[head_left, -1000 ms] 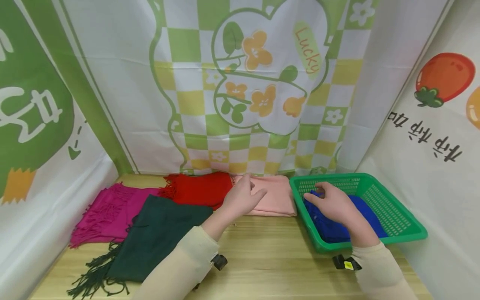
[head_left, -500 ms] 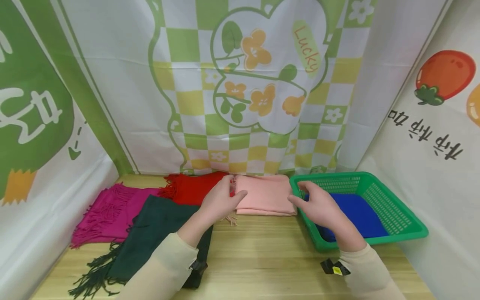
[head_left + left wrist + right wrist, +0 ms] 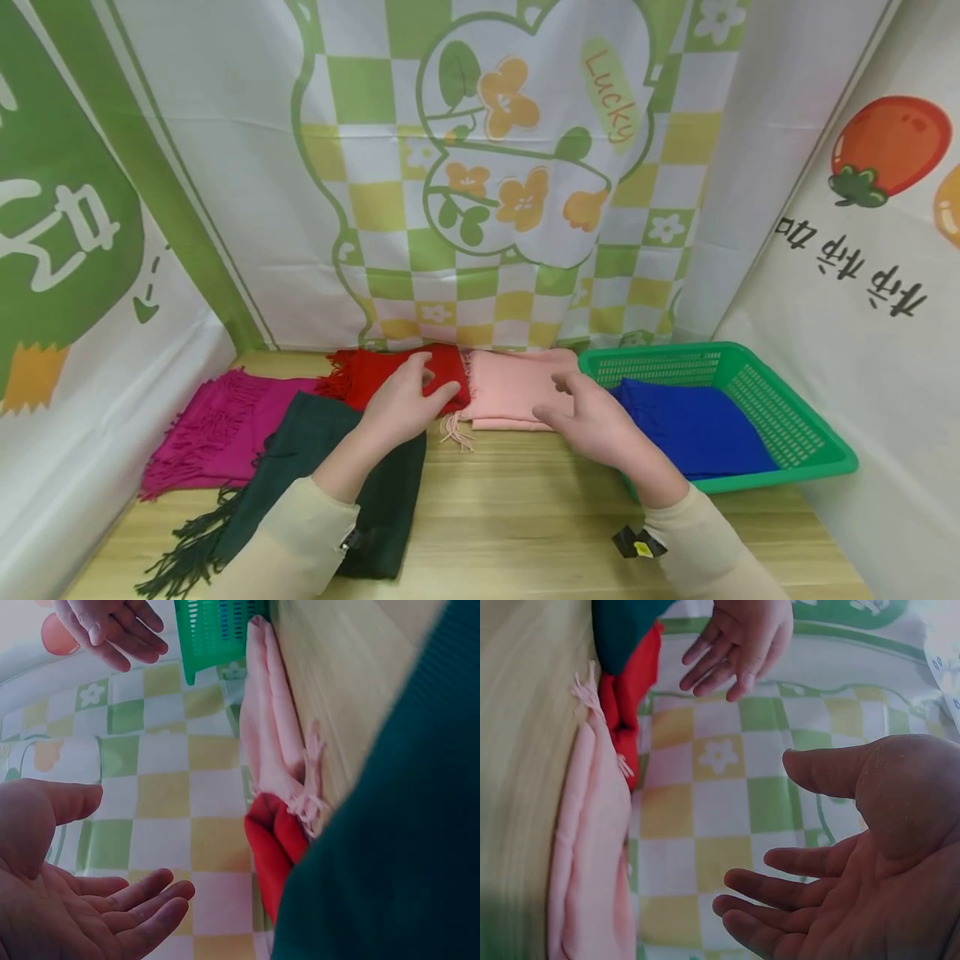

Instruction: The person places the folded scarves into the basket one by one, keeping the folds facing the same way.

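We hover both hands over the folded pink scarf (image 3: 517, 387) at the back of the wooden surface (image 3: 525, 517). Our left hand (image 3: 401, 404) is above the pink scarf's fringed end, where it meets the red scarf (image 3: 382, 375); our right hand (image 3: 592, 417) is above the other end, beside the green basket (image 3: 787, 417). Fingers on both are relaxed and spread, palms facing in, holding nothing, likely set to take the two ends. The basket holds a folded blue scarf (image 3: 693, 429). Dark green scarf (image 3: 315, 467) and magenta scarf (image 3: 217, 425) lie to the left.
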`<state>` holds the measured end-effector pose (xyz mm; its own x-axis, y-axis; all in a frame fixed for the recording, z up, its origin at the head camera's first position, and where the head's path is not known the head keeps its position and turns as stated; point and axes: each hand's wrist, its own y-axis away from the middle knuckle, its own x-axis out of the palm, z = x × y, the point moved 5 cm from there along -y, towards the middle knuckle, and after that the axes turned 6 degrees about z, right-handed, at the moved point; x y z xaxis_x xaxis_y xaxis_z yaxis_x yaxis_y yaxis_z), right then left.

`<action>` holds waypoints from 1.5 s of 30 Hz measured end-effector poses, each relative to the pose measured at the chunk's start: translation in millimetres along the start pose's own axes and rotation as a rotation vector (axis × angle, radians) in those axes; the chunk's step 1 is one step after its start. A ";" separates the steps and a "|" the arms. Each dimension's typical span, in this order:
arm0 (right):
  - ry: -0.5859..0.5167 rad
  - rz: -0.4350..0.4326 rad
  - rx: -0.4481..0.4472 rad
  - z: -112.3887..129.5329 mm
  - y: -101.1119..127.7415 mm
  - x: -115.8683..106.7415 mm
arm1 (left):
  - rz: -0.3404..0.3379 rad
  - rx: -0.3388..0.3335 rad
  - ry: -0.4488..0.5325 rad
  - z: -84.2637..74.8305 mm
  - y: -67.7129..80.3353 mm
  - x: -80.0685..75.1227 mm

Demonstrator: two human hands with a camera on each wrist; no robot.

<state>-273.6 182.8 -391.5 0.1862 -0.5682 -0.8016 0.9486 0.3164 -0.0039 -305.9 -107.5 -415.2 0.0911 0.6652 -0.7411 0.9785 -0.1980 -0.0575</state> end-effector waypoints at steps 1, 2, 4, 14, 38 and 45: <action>0.005 0.001 -0.007 2.6 -1.3 4.0 | 0.001 -0.004 -0.005 3.3 1.6 -1.4; 0.004 0.002 -0.011 5.0 -2.7 8.3 | 0.002 -0.011 -0.013 6.7 3.0 -2.5; 0.001 0.000 -0.019 8.9 -5.3 17.0 | -0.002 -0.020 -0.031 13.0 5.7 -4.9; -0.003 0.086 -0.096 24.4 -14.0 55.9 | -0.010 -0.044 -0.074 32.7 15.0 -15.2; -0.091 0.228 -0.144 55.7 -28.9 116.3 | 0.040 -0.078 -0.111 68.1 38.3 -42.5; -0.138 0.273 -0.101 64.2 -33.4 129.3 | 0.052 -0.072 -0.140 73.0 44.3 -49.3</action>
<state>-264.8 50.1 -456.6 0.4698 -0.5478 -0.6922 0.8301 0.5410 0.1352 -280.6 -201.6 -430.0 0.1205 0.5474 -0.8281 0.9843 -0.1741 0.0282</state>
